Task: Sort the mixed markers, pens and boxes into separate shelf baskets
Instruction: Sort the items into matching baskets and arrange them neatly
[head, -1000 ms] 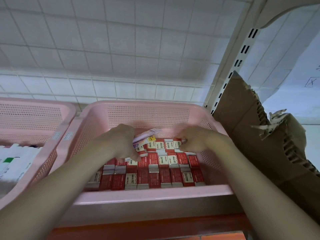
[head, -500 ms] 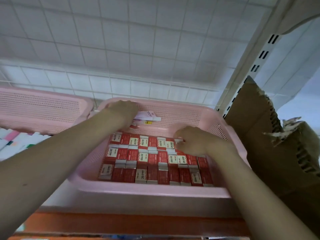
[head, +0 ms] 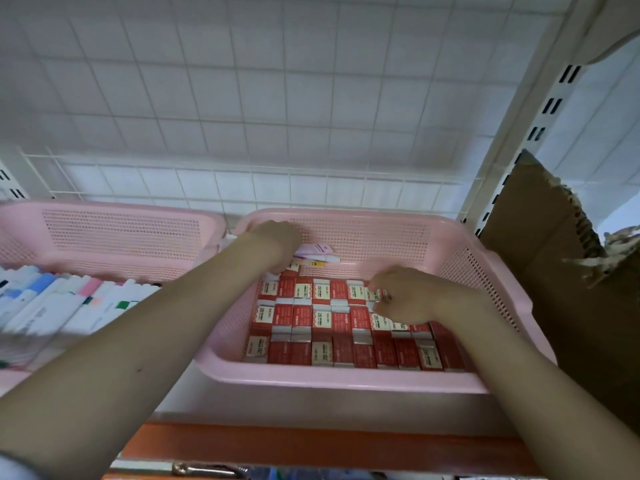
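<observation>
Pink perforated plastic basket (head: 485, 271) (smooth rim), printed card boxes (head: 322, 320), rough torn corrugated cardboard (head: 554, 271)

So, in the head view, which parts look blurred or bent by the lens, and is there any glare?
Head view: the markers in the left basket are smeared by motion blur; the red boxes in the right basket stay sharp enough to read "2B"; the wide lens bows the wire grid and shelf upright; lighting is soft and even, with no strong glare.

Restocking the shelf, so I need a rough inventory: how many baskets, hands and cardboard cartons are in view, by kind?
Pink baskets: 2 (right basket, left basket)
Hands: 2 (left hand, right hand)
Cardboard cartons: 1 (carton)
Total: 5
</observation>
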The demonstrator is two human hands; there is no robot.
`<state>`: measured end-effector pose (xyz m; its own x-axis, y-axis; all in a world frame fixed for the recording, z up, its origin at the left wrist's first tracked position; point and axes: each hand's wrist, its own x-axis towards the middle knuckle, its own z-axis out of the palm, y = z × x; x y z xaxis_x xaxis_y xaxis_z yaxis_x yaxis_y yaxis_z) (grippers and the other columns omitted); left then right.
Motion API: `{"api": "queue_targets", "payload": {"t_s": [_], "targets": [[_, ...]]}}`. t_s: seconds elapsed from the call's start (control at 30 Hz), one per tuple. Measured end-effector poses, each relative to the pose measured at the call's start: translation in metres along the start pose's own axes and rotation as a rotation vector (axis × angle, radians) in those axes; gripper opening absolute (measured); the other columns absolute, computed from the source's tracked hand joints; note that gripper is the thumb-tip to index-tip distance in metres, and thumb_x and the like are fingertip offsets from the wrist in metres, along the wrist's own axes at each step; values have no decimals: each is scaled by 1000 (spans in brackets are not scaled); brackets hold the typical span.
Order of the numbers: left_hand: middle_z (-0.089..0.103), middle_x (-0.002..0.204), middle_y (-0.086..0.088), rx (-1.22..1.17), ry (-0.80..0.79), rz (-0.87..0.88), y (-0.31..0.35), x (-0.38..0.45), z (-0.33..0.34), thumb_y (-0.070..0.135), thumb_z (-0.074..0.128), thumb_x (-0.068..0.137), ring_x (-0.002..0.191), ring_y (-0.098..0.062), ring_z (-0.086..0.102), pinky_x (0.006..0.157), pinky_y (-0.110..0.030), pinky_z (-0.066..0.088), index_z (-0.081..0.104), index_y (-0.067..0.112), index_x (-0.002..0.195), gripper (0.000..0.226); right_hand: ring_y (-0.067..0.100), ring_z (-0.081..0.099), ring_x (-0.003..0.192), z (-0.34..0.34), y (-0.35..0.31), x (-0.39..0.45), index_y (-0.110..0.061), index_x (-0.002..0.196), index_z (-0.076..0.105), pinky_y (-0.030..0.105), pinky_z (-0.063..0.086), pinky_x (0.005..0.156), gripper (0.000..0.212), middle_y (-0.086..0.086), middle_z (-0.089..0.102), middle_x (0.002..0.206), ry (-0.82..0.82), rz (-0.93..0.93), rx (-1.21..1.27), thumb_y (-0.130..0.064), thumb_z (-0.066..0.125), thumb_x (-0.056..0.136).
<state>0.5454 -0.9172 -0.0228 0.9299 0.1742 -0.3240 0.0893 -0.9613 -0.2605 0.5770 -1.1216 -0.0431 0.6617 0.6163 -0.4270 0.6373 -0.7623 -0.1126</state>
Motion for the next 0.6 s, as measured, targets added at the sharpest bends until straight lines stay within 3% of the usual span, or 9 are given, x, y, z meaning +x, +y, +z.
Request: {"api": "queue_targets", "payload": {"t_s": [0.17, 0.27, 0.4, 0.6], "targets": [[58, 119, -4, -36, 24, 5, -3, 2, 5, 10, 62, 85, 94, -18, 55, 74, -25, 43, 52, 9, 121, 36, 24, 41, 127, 3, -6, -6, -20, 138, 44, 29, 35, 104, 43, 7, 42, 139, 41, -17, 55, -27, 46, 95], [59, 116, -4, -77, 37, -5, -6, 2, 6, 10, 65, 83, 99, -19, 57, 77, -24, 44, 54, 9, 119, 38, 22, 44, 123, 4, -9, -11, -22, 132, 51, 26, 36, 99, 38, 6, 46, 132, 67, -37, 92, -24, 46, 95], [54, 127, -7, -83, 96, 5, -8, 1, 7, 10, 69, 81, 107, -21, 56, 80, -25, 43, 54, 7, 121, 43, 22, 40, 124, 4, -8, -13, -22, 132, 49, 28, 34, 102, 38, 7, 43, 132, 72, -39, 101, -27, 46, 95], [61, 115, -7, -91, 84, 1, -5, -1, 8, 5, 57, 88, 101, -21, 59, 77, -26, 45, 58, 5, 108, 19, 21, 36, 125, 9, -6, -13, -22, 133, 47, 27, 30, 101, 39, 5, 40, 133, 99, -51, 107, -28, 45, 95]]}}
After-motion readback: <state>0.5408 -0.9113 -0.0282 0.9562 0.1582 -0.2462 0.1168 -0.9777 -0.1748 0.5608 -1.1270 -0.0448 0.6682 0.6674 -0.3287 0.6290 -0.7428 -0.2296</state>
